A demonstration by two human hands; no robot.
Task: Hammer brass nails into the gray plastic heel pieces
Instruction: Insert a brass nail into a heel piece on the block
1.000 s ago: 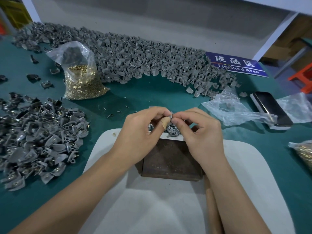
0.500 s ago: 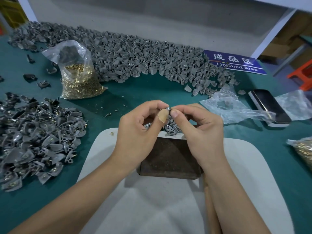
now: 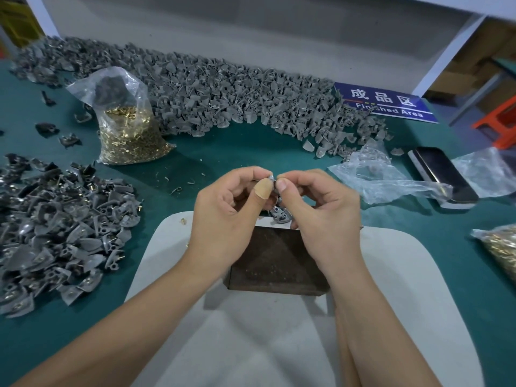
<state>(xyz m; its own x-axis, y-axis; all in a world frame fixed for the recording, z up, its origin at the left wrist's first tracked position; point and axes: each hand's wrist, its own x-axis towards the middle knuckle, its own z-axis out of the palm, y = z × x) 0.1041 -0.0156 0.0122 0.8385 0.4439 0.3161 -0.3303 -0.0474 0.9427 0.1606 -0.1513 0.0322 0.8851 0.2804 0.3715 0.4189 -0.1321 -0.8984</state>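
Observation:
My left hand and my right hand meet fingertip to fingertip above the far edge of a dark metal block. Between thumbs and forefingers they pinch a small gray heel piece; whether a nail is in it I cannot tell. My left thumb wears a plaster. More gray heel pieces show under my right fingers. The block rests on a white pad. A clear bag of brass nails stands at the left rear. A wooden handle lies along my right forearm, its head hidden.
A long heap of gray heel pieces runs along the back of the green table. A pile of pieces with nails lies left. Crumpled plastic, a phone, a blue sign and another nail bag are at right.
Both hands have lifted slightly off the block, still pinching the heel piece together; the view has shifted a little.

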